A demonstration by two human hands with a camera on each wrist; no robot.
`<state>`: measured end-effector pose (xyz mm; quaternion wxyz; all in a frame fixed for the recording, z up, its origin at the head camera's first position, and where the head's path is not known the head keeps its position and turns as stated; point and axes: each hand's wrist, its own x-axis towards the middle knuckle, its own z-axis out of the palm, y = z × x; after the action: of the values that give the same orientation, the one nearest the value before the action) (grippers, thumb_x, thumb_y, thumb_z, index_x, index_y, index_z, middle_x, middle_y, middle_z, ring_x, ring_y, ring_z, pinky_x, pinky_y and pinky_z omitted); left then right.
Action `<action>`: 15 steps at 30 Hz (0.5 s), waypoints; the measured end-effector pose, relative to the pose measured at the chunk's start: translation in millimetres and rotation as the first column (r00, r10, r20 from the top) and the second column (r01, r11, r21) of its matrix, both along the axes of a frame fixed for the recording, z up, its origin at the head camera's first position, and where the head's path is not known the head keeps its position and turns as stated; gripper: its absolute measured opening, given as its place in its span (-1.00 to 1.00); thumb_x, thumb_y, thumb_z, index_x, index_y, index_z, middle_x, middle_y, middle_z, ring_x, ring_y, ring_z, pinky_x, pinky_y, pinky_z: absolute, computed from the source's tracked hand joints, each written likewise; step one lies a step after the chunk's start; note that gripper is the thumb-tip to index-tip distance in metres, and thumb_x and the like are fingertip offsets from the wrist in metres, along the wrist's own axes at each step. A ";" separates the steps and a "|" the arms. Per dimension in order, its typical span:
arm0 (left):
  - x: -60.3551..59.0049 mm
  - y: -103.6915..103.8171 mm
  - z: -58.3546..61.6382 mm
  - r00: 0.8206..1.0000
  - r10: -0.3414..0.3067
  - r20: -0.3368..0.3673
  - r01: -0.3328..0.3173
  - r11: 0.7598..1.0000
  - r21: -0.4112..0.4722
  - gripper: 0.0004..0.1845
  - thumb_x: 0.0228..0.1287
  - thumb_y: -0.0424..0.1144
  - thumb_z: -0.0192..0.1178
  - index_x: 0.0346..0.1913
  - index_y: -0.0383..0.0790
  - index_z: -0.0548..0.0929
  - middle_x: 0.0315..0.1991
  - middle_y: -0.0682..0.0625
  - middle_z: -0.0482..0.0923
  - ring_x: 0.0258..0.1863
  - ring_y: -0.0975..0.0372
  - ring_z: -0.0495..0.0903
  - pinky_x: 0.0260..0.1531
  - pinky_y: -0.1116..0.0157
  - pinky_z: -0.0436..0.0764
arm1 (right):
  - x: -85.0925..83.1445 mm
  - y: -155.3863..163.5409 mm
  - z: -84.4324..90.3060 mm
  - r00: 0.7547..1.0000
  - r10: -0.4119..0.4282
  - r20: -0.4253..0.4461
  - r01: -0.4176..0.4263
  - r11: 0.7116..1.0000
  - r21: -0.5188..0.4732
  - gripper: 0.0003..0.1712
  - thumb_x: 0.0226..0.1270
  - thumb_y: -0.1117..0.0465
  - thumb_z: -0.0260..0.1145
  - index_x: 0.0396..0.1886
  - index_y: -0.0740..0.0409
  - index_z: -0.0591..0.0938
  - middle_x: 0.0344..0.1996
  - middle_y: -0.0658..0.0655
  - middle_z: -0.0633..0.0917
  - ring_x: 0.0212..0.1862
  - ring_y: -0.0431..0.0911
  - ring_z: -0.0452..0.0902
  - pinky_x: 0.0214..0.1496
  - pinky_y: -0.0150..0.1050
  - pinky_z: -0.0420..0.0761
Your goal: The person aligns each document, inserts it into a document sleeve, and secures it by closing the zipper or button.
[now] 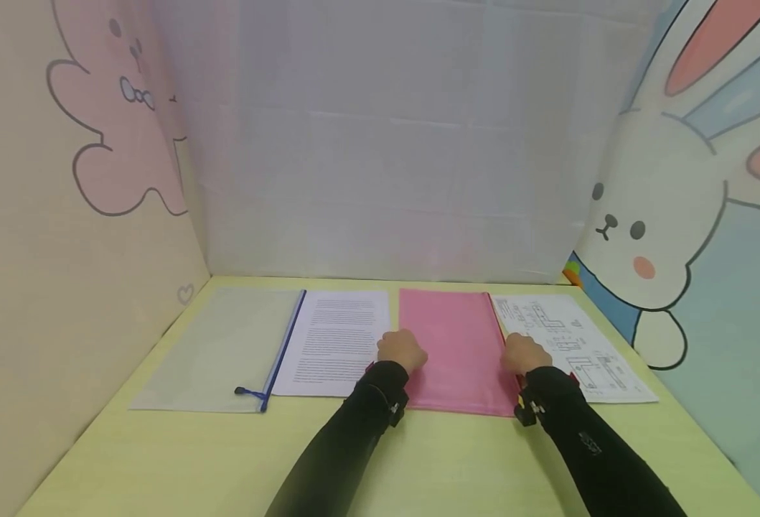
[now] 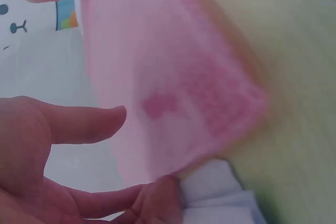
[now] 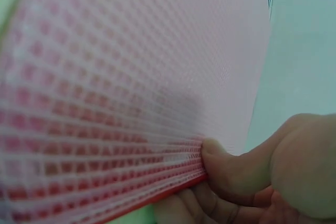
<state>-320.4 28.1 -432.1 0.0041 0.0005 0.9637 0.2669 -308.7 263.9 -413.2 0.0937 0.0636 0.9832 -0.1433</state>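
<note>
From the head camera, the pink mesh pouch (image 1: pixel 453 345) lies flat on the yellow-green table (image 1: pixel 179 459), between the printed text sheet (image 1: pixel 337 341) on its left and the sheet of diagrams (image 1: pixel 563 337) on its right. My left hand (image 1: pixel 402 350) sits at the pouch's left edge and my right hand (image 1: pixel 523 353) at its right edge, where the red zipper strip runs. Further left lies a clear pouch with a blue zipper (image 1: pixel 224 352). Both my sleeves are black. From here I cannot tell how my fingers close.

From the left wrist camera, the pouch (image 2: pixel 173 77) fills the middle, blurred. My left hand (image 2: pixel 58 166) pinches its edge at the bottom between fingertips, while 1 finger stretches out straight beside the mesh. The white sheet (image 2: pixel 220 192) shows just under that corner.

From the right wrist camera, the mesh (image 3: pixel 121 87) is lifted close to the lens, and my right hand (image 3: pixel 252 177) pinches its red-trimmed edge, thumb pressed on top and fingers curled beneath.
</note>
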 end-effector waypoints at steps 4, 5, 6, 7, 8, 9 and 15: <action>-2.3 -2.4 3.7 1.000 -0.016 0.013 0.016 1.000 -0.002 -0.76 0.12 -0.20 0.32 -0.33 -0.38 0.71 -0.27 -0.29 0.64 -0.17 -0.14 0.58 -0.13 -0.04 0.55 | -0.5 0.2 1.4 1.000 0.010 -0.001 -0.010 1.000 0.005 -0.82 0.38 0.33 0.13 -0.19 0.41 0.56 -0.44 0.21 0.55 -0.38 0.08 0.50 -0.36 -0.07 0.47; -3.3 -3.7 4.2 1.000 -0.020 0.019 0.020 1.000 0.006 -0.76 0.12 -0.21 0.32 -0.34 -0.39 0.70 -0.28 -0.27 0.64 -0.19 -0.11 0.57 -0.14 -0.03 0.55 | -0.4 0.0 2.0 1.000 0.011 0.001 -0.011 1.000 0.004 -0.82 0.39 0.33 0.13 -0.20 0.40 0.56 -0.44 0.21 0.55 -0.38 0.07 0.50 -0.36 -0.08 0.47; -4.5 -5.2 4.3 0.999 -0.029 0.025 0.029 0.999 0.019 -0.77 0.12 -0.22 0.32 -0.36 -0.38 0.69 -0.30 -0.25 0.64 -0.22 -0.09 0.58 -0.15 -0.01 0.55 | -0.3 -0.1 2.6 1.000 0.010 0.003 -0.010 1.000 0.004 -0.82 0.39 0.32 0.13 -0.20 0.40 0.56 -0.44 0.21 0.55 -0.38 0.07 0.50 -0.35 -0.08 0.47; -5.9 -6.8 3.9 0.999 -0.040 0.031 0.039 0.999 0.033 -0.79 0.12 -0.23 0.31 -0.38 -0.38 0.68 -0.32 -0.22 0.63 -0.25 -0.05 0.57 -0.18 0.02 0.56 | -0.1 -0.2 3.3 1.000 0.009 0.006 -0.009 1.000 0.004 -0.82 0.39 0.32 0.13 -0.20 0.40 0.55 -0.45 0.20 0.55 -0.38 0.07 0.50 -0.35 -0.09 0.46; -7.5 -8.3 3.0 0.998 -0.049 0.039 0.047 0.998 0.051 -0.80 0.11 -0.25 0.30 -0.38 -0.38 0.66 -0.34 -0.20 0.61 -0.29 -0.02 0.56 -0.21 0.04 0.57 | 0.1 -0.1 3.6 1.000 0.005 0.010 -0.005 1.000 0.003 -0.83 0.39 0.32 0.13 -0.21 0.39 0.55 -0.45 0.20 0.55 -0.39 0.07 0.50 -0.36 -0.09 0.46; -9.1 -9.8 2.0 0.997 -0.060 0.049 0.056 0.996 0.070 -0.81 0.09 -0.26 0.29 -0.37 -0.39 0.65 -0.34 -0.19 0.59 -0.31 0.00 0.55 -0.24 0.07 0.58 | 0.6 -0.5 4.2 1.000 0.004 0.012 -0.004 1.000 0.001 -0.83 0.39 0.32 0.13 -0.22 0.39 0.55 -0.45 0.20 0.54 -0.39 0.07 0.50 -0.36 -0.10 0.46; -14.1 -18.3 -3.9 0.990 -0.086 0.111 0.061 0.976 0.208 -0.38 0.07 -0.34 0.25 0.18 -0.63 0.37 -0.25 -0.29 0.53 -0.32 0.00 0.52 -0.20 0.10 0.62 | 4.8 -6.7 5.6 1.000 0.009 0.002 -0.009 1.000 -0.012 -0.83 0.37 0.32 0.14 -0.21 0.40 0.55 -0.43 0.21 0.54 -0.37 0.08 0.49 -0.35 -0.09 0.45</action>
<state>-334.5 9.9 -436.0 0.0715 0.0206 0.9286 0.3635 -303.9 257.2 -407.6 0.0959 0.0587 0.9825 -0.1487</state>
